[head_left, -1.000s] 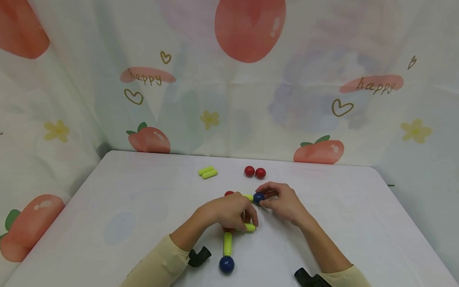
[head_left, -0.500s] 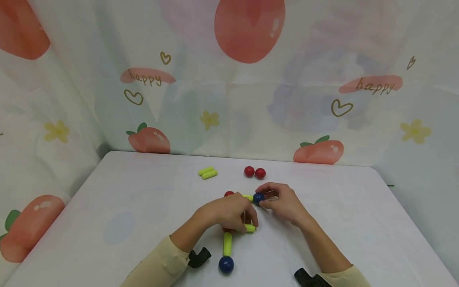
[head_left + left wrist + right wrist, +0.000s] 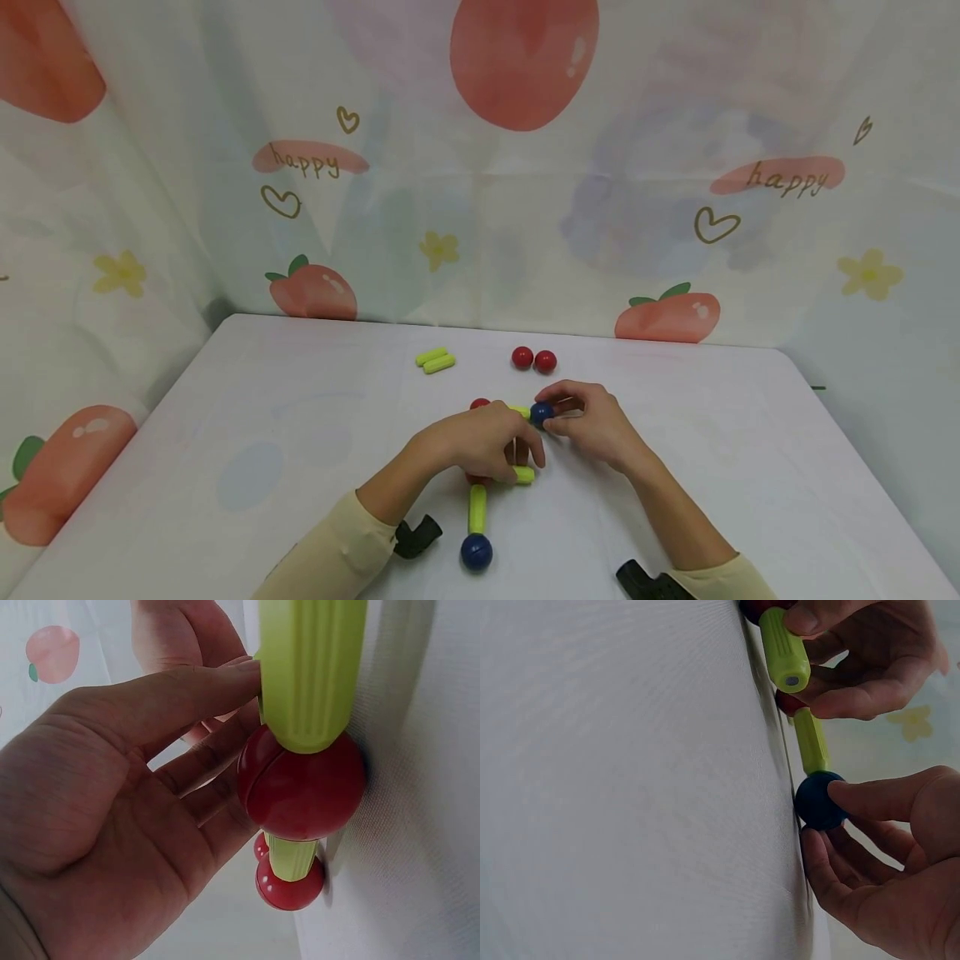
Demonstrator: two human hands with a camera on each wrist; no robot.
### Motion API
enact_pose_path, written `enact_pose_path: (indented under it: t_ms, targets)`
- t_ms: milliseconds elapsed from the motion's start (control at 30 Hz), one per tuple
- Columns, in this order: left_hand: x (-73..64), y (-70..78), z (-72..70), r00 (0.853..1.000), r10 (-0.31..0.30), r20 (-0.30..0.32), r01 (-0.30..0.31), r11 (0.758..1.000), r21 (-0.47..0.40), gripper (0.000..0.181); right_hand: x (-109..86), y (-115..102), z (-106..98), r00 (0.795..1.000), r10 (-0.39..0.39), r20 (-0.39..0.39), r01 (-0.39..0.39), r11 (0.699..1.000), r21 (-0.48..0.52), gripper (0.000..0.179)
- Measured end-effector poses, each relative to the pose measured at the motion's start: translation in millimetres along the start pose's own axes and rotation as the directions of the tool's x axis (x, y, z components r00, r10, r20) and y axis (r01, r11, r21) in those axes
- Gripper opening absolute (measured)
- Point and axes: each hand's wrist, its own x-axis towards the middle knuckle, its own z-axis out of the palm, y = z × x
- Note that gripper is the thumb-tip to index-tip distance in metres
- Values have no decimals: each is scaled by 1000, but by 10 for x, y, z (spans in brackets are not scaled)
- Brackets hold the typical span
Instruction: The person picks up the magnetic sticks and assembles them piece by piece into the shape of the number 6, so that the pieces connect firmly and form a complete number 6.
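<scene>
My left hand (image 3: 483,442) holds a yellow-green magnetic rod (image 3: 524,475), its thumb against the side. The rod's free end shows a grey disc (image 3: 792,681); its other end joins a red ball (image 3: 304,787). From that ball another green rod (image 3: 477,508) runs toward the near side, ending in a dark blue ball (image 3: 476,552). Between thumb and fingers, my right hand (image 3: 592,421) pinches a second blue ball (image 3: 821,800), which touches a farther green rod (image 3: 811,740). That rod leads to another red ball (image 3: 480,403), partly hidden behind the left hand.
Two loose green rods (image 3: 436,360) lie side by side at the back of the white table (image 3: 337,467). Two red balls (image 3: 534,360) sit right of them. Black wrist devices (image 3: 417,537) are on both forearms. A printed curtain (image 3: 480,208) hangs behind.
The left index finger has shifted slightly outward to the right. Both hands otherwise stay in place, and the right hand keeps its pinch on the blue ball.
</scene>
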Motion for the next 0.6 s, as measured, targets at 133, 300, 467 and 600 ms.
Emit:
enact_pose_path:
  t_ms: [133,300,467,600]
  targets:
    - [5,-8,-3,1000,8,-2,-8,1000,3,21,-3,2,5,1000,0,2,0,1000,1,31]
    - [1,-10,-5,1000,6,-4,-7,1000,-10,22,-5,2,2,1000,-6,3,6,1000,3,32]
    - [-7,-31,-28,999,19,-32,-20,1000,-16,27,-1,9,-3,1000,-28,4,28,999,19,32]
    - [1,-61,-57,999,24,-47,-25,999,-22,30,-1,10,-4,999,-39,5,39,999,33,32]
